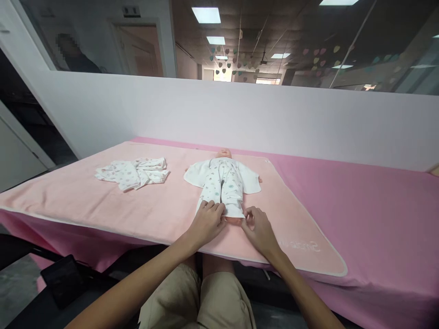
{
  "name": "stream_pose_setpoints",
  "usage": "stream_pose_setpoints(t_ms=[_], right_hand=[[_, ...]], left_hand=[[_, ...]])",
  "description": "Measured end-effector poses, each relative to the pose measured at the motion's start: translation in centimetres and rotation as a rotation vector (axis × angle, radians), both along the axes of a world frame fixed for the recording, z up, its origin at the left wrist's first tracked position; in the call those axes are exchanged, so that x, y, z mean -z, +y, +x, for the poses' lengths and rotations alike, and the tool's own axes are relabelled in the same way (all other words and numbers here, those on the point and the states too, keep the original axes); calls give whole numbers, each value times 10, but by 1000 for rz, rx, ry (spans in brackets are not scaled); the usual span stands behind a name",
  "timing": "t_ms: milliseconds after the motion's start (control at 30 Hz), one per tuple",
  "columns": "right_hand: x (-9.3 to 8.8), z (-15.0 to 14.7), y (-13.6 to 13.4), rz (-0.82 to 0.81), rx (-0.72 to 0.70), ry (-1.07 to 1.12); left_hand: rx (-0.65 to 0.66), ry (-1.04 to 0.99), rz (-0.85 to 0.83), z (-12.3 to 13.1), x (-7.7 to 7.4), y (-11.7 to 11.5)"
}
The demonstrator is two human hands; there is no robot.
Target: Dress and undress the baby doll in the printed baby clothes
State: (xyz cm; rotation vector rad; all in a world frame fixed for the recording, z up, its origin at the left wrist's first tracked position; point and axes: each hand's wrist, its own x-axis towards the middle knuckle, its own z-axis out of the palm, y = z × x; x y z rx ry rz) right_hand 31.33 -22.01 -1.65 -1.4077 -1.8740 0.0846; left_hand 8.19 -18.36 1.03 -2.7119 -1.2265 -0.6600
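A baby doll point(224, 153) lies on its back on the pink blanket, its head toward the wall. It has a white top with wide sleeves point(249, 177), and white patterned pants point(233, 194) lie over its front and legs. My left hand point(208, 221) pinches the hem between the two pant legs. At the right edge of the same leg opening, my right hand point(258, 228) has its fingers closed on the hem. Part of the doll's foot point(233, 220) shows below the hem, between my hands.
A crumpled white patterned garment point(133, 173) lies to the left on the peach blanket point(164, 208). Pink cloth point(360, 219) covers the table under it. Behind stands a white wall point(240, 119) with windows, where a person point(77, 57) shows at the upper left.
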Motion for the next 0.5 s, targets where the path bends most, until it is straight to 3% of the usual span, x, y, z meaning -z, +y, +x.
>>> stream_pose_setpoints(t_ms=[167, 333, 433, 500], right_hand=[[-18, -2, -21, 59, -75, -79], [-29, 11, -42, 0, -201, -155], [-31, 27, -46, -54, -167, -115], [-36, 37, -34, -88, -101, -68]], left_hand=[[114, -116, -72, -10, -5, -21], [237, -178, -195, -34, -10, -31], [206, -268, -234, -58, -18, -14], [156, -320, -231, -72, -25, 15]])
